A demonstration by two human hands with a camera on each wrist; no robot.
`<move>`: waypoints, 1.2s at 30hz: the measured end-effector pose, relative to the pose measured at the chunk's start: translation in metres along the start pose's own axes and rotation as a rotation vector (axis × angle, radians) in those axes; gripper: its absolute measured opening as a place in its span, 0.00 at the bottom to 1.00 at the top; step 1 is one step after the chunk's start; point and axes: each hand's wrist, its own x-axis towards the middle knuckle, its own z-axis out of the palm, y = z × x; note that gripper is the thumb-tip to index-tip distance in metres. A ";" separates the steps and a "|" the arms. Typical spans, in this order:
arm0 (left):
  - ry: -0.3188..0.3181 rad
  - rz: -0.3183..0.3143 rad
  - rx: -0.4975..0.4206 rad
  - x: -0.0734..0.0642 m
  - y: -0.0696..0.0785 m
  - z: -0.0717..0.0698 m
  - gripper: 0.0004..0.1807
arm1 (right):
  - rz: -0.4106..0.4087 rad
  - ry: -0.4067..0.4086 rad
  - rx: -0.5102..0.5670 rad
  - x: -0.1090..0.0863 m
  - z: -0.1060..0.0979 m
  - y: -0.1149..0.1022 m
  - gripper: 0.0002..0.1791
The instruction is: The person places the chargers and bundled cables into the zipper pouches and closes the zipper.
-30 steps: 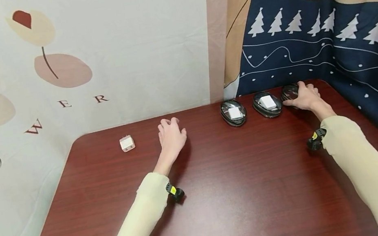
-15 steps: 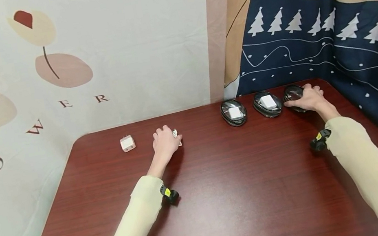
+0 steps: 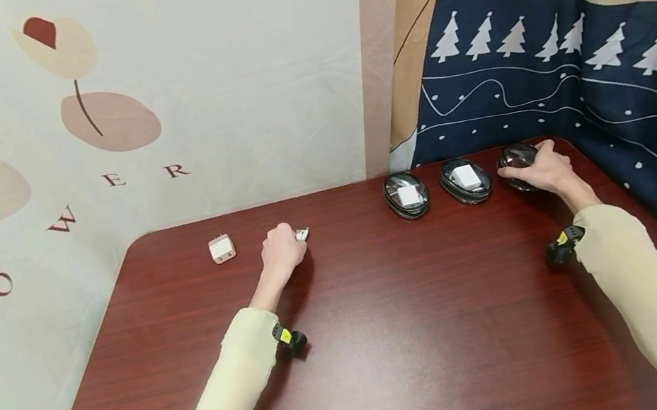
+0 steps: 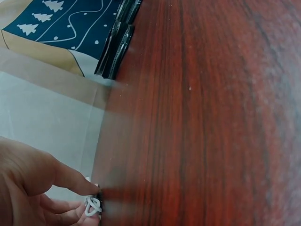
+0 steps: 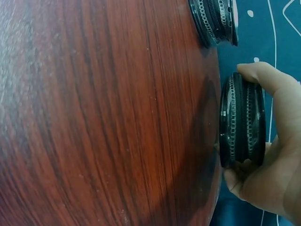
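Observation:
At the table's back left, my left hand (image 3: 282, 247) pinches a small coiled white cord (image 3: 302, 234) between thumb and fingers. The left wrist view shows the cord's loops (image 4: 94, 205) at the thumb tip, low over the wood. To its left stands a white two-port charger plug (image 3: 221, 249). My right hand (image 3: 547, 169) spans an oval black zip case (image 3: 517, 154) near the back right corner. Thumb and fingers grip opposite sides of this zippered case (image 5: 242, 122) in the right wrist view. The lid's middle looks dark, and the hand covers its right side.
Two similar black cases, the middle one (image 3: 464, 181) and the left one (image 3: 407, 196), lie along the back edge, each showing a white block. A printed cloth (image 3: 260, 101) hangs behind the brown table (image 3: 388, 339); a navy tree-patterned cloth (image 3: 542, 85) borders the right.
My left hand has shifted left and lower, and its fingers have closed on the white cord, which has come into sight. My right hand and its case have moved slightly right.

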 end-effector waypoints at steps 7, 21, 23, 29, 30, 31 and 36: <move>0.022 0.076 -0.023 0.000 -0.005 -0.003 0.20 | -0.030 0.030 0.079 0.001 0.000 0.001 0.59; 0.104 0.131 -0.142 -0.006 -0.002 -0.012 0.09 | -0.090 -0.045 0.262 -0.009 -0.004 -0.008 0.60; 0.112 0.132 -0.168 -0.007 -0.001 -0.013 0.10 | -0.096 -0.065 0.294 -0.011 -0.005 -0.012 0.59; 0.106 0.116 -0.244 -0.012 0.007 -0.019 0.10 | -0.106 -0.096 0.361 -0.019 -0.011 -0.023 0.56; 0.103 0.114 -0.252 -0.013 0.008 -0.019 0.10 | -0.102 -0.104 0.367 -0.021 -0.012 -0.024 0.56; 0.103 0.115 -0.259 -0.014 0.009 -0.020 0.09 | -0.099 -0.112 0.374 -0.022 -0.013 -0.026 0.57; 0.128 0.117 -0.300 -0.020 0.017 -0.023 0.08 | -0.121 -0.135 0.413 -0.029 -0.014 -0.038 0.54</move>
